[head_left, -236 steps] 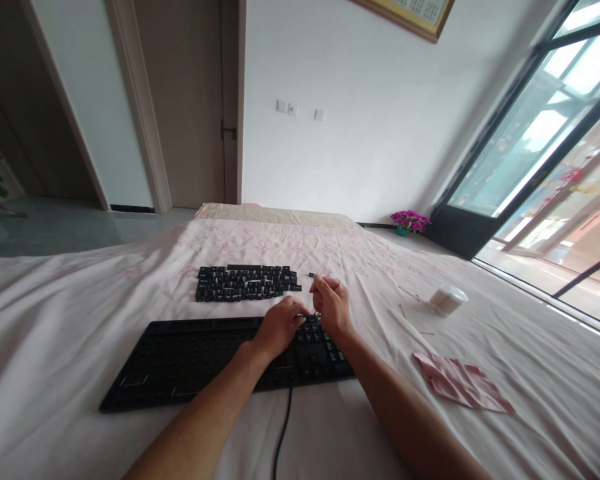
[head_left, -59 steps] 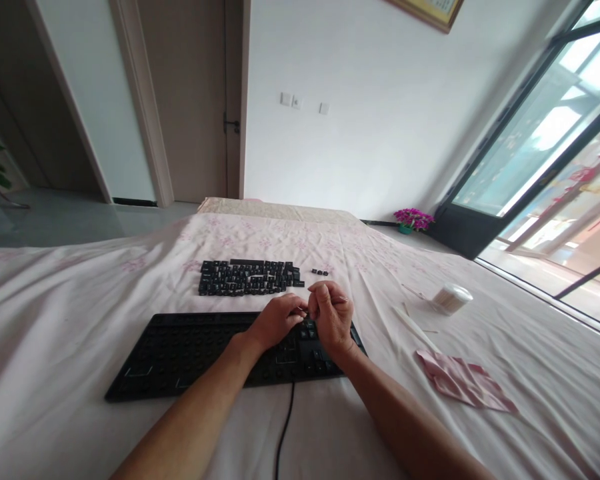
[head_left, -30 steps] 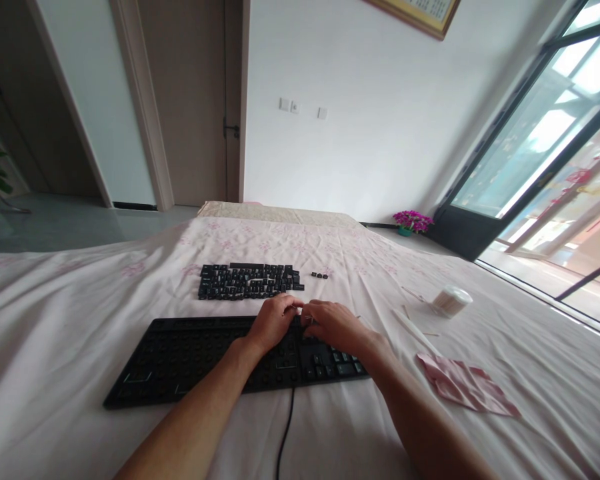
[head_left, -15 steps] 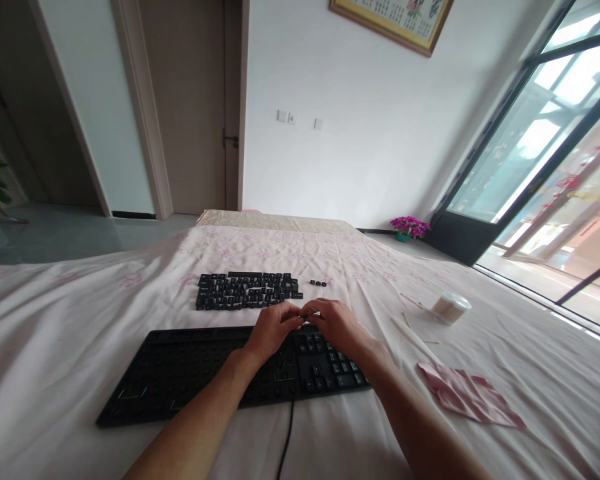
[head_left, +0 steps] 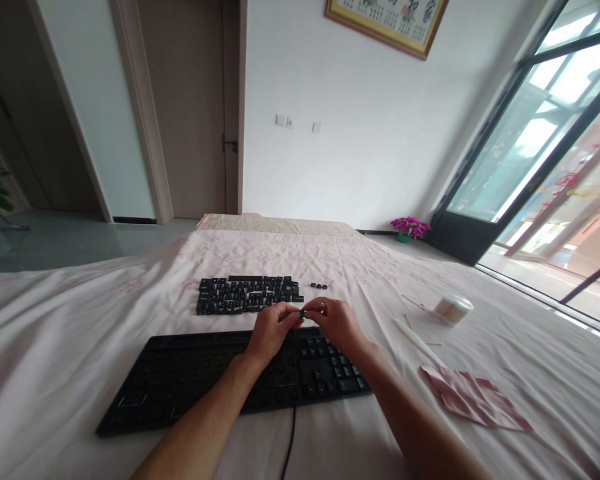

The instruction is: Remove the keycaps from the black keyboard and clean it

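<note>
Between the fingertips of both hands is a small black keycap, held above the far edge of a black keyboard. My left hand pinches it from the left, and my right hand pinches it from the right. Most of the keyboard's left and middle part is bare of caps, while its right-hand block still carries keys. Beyond the keyboard lies a block of loose black keycaps in rows. Several single keycaps sit apart to the right of that block.
A clear tub of cotton swabs stands at the right on the pale flowered cloth. Loose swabs lie near it. Closer in is a folded pink cloth. The keyboard's cable runs toward me.
The hands have shifted slightly, and the keycap between the fingertips shows more plainly. My view has tilted up a little. The keyboard and loose caps stay in place.
</note>
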`<action>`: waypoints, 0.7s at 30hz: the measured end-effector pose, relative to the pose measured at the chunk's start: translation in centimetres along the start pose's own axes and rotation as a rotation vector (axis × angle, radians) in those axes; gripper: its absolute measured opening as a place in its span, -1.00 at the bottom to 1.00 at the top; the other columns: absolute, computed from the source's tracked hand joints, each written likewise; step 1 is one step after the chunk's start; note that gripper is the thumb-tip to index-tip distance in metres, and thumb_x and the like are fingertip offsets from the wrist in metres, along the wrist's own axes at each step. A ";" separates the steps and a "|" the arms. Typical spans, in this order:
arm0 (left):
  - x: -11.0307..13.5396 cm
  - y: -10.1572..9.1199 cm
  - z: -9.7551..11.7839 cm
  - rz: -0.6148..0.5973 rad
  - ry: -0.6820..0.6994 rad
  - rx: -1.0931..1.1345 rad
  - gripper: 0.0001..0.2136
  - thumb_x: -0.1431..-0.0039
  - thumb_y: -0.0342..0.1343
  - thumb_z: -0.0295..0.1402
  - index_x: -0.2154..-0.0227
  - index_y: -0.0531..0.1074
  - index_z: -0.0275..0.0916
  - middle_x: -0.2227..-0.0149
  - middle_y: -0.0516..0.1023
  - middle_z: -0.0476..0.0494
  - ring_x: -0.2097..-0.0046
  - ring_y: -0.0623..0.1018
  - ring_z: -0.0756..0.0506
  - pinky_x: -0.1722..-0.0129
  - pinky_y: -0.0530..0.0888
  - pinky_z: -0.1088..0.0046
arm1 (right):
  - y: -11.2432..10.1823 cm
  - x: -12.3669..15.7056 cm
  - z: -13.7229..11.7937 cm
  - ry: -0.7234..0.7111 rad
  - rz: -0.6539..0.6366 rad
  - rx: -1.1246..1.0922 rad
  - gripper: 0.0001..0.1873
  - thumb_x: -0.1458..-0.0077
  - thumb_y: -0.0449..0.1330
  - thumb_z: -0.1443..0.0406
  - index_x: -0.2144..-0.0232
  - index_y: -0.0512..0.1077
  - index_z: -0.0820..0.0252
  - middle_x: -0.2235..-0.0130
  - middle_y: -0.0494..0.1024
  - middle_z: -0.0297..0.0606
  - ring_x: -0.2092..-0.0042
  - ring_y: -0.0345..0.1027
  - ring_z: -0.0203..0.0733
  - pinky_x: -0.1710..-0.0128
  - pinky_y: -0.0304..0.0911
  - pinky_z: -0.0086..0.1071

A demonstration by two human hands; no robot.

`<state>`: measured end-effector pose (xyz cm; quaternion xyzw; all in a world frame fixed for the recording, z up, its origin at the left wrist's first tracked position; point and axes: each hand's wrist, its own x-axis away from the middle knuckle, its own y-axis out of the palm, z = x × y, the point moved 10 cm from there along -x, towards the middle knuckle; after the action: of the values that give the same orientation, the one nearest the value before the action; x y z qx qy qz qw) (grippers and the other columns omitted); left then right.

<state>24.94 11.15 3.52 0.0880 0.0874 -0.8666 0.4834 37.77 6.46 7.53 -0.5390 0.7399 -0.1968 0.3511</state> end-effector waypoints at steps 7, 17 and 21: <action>0.0 -0.1 0.4 0.018 0.033 -0.073 -0.73 -0.09 0.11 -0.16 0.33 0.51 -0.28 0.42 0.59 -0.09 0.33 0.56 -0.08 0.28 0.45 0.45 | -0.2 0.0 -0.2 0.012 0.003 0.032 -0.84 0.01 0.21 0.20 0.37 0.55 0.08 0.40 0.60 -0.33 0.33 0.45 -0.17 0.36 0.23 -0.40; 0.1 0.7 0.7 0.002 0.165 -0.357 -0.82 -0.11 0.05 -0.42 0.28 0.52 -0.19 0.26 0.60 -0.08 0.21 0.56 -0.08 0.15 0.44 0.43 | -3.0 -5.9 7.5 0.150 0.051 0.405 -0.80 -0.03 0.14 0.26 0.34 0.57 0.06 0.31 0.60 -0.32 0.25 0.43 -0.17 0.33 0.15 -0.42; 0.2 0.9 1.2 -0.003 0.202 -0.410 -0.82 -0.11 0.02 -0.44 0.31 0.51 -0.20 0.27 0.59 -0.08 0.20 0.55 -0.08 0.15 0.43 0.44 | -1.7 -8.0 9.6 0.169 0.020 0.467 -0.79 -0.04 0.14 0.26 0.31 0.57 0.06 0.29 0.60 -0.30 0.24 0.43 -0.17 0.33 0.12 -0.43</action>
<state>25.49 10.24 4.53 0.0742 0.3097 -0.8181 0.4789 47.32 14.20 4.63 -0.4174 0.7066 -0.4033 0.4048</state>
